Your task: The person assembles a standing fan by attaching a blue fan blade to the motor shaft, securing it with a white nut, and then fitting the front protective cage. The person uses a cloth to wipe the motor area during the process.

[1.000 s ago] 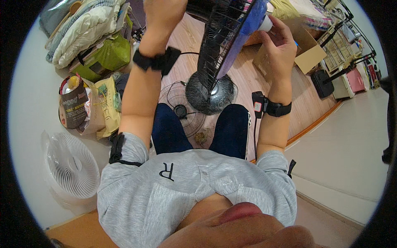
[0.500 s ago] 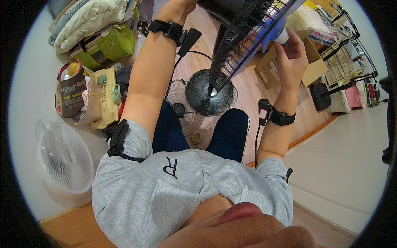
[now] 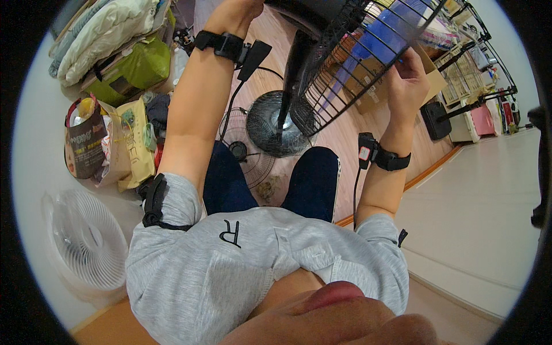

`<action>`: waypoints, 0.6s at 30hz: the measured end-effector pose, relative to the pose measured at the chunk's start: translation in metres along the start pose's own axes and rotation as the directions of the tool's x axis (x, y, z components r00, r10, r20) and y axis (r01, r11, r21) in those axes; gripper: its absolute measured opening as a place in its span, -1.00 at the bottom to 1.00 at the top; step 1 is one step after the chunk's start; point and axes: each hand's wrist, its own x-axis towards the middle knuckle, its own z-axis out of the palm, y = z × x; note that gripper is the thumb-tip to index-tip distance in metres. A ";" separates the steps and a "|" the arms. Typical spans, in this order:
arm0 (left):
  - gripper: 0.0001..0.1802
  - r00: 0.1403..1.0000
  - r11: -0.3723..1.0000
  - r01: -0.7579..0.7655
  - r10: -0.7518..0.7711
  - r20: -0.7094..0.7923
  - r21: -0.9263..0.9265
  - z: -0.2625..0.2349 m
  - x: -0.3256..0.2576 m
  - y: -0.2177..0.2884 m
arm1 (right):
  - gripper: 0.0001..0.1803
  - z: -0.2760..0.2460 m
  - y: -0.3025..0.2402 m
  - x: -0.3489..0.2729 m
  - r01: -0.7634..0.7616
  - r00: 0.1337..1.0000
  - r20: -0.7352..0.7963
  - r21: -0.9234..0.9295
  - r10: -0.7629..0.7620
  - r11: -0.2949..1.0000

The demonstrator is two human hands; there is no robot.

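Nearest me: grey shirt, dark-trousered knees, floor below. A loose wire grille lies flat on the wooden floor between the knees, just beside the fan's round base. White fan sits near left, paper bags beyond it.

Black fan guard is up in front of me, tilted, its pole running down to the base. Blue blade shows through the wires.

Right hand is on the guard's right rim, fingers curled and pinching the wires. Half a second back it held something white near the rim; I don't see that now, and the hand sits lower and closer against the cage.

Left hand is at the top edge, up on the fan's dark head; mostly cut off, so I can't tell how its fingers sit. Arm reached higher than before; wrist strap now nearer the top.

Far right: cardboard box, wire shelving.
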 end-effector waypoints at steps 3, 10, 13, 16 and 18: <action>-0.55 0.999 0.998 -0.041 0.042 -0.017 0.041 -0.001 0.001 -0.003 | -0.50 -0.002 -0.004 0.001 -0.054 0.998 -0.016 -0.033 0.053 0.998; -0.59 1.000 1.000 -0.011 0.011 -0.004 -0.013 0.000 0.001 -0.001 | -0.60 -0.004 -0.008 0.004 -0.090 0.995 0.035 -0.005 0.091 0.996; -0.61 1.000 0.999 -0.029 0.029 -0.006 0.016 0.003 -0.003 0.003 | -0.62 -0.005 -0.007 0.006 -0.140 0.990 0.041 0.037 0.138 0.990; -0.61 1.000 1.000 -0.003 0.003 0.003 -0.002 0.003 -0.005 0.005 | -0.62 -0.006 -0.006 0.008 -0.148 0.987 0.061 -0.064 0.152 0.987; -0.62 1.000 1.000 0.018 -0.018 0.004 -0.011 0.001 -0.005 0.004 | -0.58 -0.008 -0.007 0.009 -0.147 0.983 0.083 -0.175 0.163 0.974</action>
